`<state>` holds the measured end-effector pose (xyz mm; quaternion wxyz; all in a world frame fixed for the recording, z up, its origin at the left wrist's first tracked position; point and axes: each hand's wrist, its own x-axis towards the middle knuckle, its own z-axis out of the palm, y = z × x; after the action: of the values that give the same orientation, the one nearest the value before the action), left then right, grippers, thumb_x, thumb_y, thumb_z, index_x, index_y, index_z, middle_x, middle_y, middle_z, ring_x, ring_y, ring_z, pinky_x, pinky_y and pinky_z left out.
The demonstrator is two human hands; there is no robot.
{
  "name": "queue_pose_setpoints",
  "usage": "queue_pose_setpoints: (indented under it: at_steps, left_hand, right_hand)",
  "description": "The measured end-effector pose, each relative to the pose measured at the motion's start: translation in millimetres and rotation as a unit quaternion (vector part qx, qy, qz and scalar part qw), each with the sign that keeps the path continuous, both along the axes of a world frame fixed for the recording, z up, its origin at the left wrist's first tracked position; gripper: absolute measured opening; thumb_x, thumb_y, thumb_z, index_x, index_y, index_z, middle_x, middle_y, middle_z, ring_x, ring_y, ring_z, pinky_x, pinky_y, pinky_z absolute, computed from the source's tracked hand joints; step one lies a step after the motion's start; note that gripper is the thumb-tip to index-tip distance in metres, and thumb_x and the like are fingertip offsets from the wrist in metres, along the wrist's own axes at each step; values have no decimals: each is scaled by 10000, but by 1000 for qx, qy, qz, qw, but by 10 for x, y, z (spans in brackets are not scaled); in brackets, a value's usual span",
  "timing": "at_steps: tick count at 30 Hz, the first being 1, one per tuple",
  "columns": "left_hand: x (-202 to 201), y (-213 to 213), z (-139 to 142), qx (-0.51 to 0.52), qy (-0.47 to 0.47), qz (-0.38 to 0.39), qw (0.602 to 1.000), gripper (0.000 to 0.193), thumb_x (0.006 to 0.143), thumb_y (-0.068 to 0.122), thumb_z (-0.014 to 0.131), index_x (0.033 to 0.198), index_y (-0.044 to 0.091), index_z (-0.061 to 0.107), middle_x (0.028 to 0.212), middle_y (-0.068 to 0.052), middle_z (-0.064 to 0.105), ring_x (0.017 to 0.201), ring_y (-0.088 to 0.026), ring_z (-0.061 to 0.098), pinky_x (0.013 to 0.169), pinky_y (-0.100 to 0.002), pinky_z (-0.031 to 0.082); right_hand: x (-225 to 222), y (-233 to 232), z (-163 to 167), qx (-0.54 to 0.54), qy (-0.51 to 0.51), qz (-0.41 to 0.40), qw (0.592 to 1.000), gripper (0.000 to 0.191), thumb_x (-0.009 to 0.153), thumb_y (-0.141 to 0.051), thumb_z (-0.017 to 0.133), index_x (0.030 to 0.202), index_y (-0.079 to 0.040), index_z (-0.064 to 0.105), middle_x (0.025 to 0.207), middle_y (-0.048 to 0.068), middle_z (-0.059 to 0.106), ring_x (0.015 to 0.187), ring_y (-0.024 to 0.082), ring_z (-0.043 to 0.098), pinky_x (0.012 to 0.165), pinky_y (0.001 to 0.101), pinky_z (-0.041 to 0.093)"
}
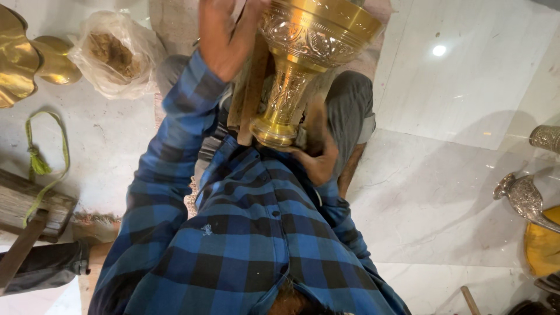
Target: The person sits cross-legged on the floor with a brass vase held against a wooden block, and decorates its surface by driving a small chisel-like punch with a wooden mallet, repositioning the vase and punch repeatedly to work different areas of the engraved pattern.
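A tall engraved brass vase lies tilted across my lap, with its foot toward my chest. My left hand is clasped against the left side of the vase's wide bowl, and its fingertips run off the top edge. Beside that hand a brown wooden piece runs along the vase's stem. My right hand grips the vase from below at its round foot. Both of my sleeves are blue and black check.
At the top left are a clear plastic bag of brown material and shiny brass pieces. A green tasselled cord hangs over a wooden block. Silver engraved vessels and a yellow cloth lie on the pale marble floor.
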<state>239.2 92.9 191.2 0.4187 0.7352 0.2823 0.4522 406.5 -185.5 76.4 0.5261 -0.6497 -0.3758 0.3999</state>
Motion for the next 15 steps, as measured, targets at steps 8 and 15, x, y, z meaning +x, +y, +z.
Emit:
queue_pose_setpoints:
  at_steps: [8,15]
  left_hand:
    - [-292,-430,-47,28,43,-7,999,201,1096,185,662,1078,-13,691,975,-140,740,878,-217,746,772,-326,609]
    - [-91,-1028,-509,-309,-183,-30,933,285,1144,313,525,1157,29,550,877,-80,687,728,-161,695,644,-275,595]
  right_hand:
    - [539,-109,114,-106,33,-166,980,434,903,-224,850,1200,20,649,844,60,674,637,129,635,584,269,539]
    - [855,714,613,44,-99,-125,986,641,957,-348,807,1428,-2,545,802,21,579,618,111,620,569,280,553]
